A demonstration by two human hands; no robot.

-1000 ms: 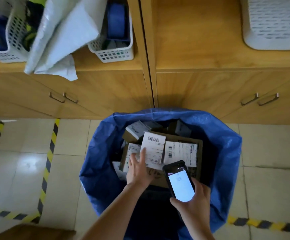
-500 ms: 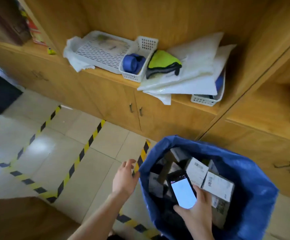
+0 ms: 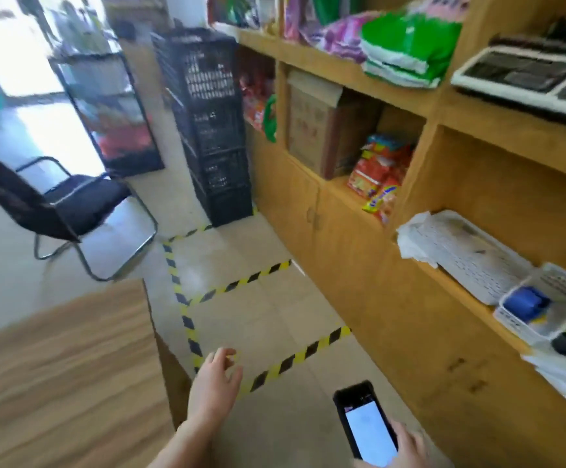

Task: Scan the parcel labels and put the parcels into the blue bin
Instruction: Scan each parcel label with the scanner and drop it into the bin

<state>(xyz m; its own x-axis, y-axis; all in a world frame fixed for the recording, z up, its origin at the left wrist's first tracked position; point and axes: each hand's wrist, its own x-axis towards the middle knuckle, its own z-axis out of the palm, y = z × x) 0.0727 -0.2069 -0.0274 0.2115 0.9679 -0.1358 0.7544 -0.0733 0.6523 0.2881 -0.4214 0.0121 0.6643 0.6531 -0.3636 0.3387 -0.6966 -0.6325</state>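
Change: the view has swung left since half a second ago; the blue bag-lined bin of labelled parcels, then under the hands, is out of frame, and the left hand has left the bin rim and hangs over bare floor
Left hand: the bare left hand [image 3: 214, 380] is empty, fingers loosely curled and apart, held over the pale tiled floor [image 3: 275, 315] just right of the wood-grain table top [image 3: 62, 376]
Right hand: the right hand [image 3: 401, 449] at the bottom edge is clamped around the black handheld scanner with a lit white screen [image 3: 365, 423], screen facing up
Floor markings: yellow-and-black striped tape [image 3: 303, 351] runs in lines across the tiles, one strip passing under the left hand
Shelving: the light wooden shelf unit with cupboard doors [image 3: 393, 298] fills the right side, holding a white perforated plastic tray [image 3: 470, 261], a small white basket with a blue roll [image 3: 528, 304] and red snack packets [image 3: 376, 167]
Background: stacked black plastic crates [image 3: 210, 130] stand against the shelf end; a black metal-framed chair [image 3: 62, 207] sits at left, blurred
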